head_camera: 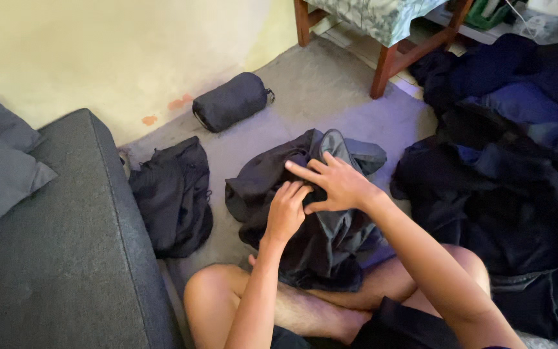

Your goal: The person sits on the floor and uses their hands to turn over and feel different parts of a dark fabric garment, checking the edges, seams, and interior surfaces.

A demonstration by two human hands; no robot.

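Fingers [314, 173] of right hand [338, 185] spread flat over dark jacket [318, 226], pinning it. Left hand [287, 210] curled, gripping a fold beneath. Rolled bundle [230, 101] and second garment [172, 194] set aside on carpet [330, 97].

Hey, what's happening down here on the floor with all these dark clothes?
A person sits cross-legged on the carpet, both hands on a crumpled dark grey garment in front of their legs. The left hand grips the fabric, while the right hand lies over it with fingers spread. A rolled-up dark bundle sits near the wall, another black garment lies beside the grey sofa, and a heap of dark blue clothes is piled on the person's right.
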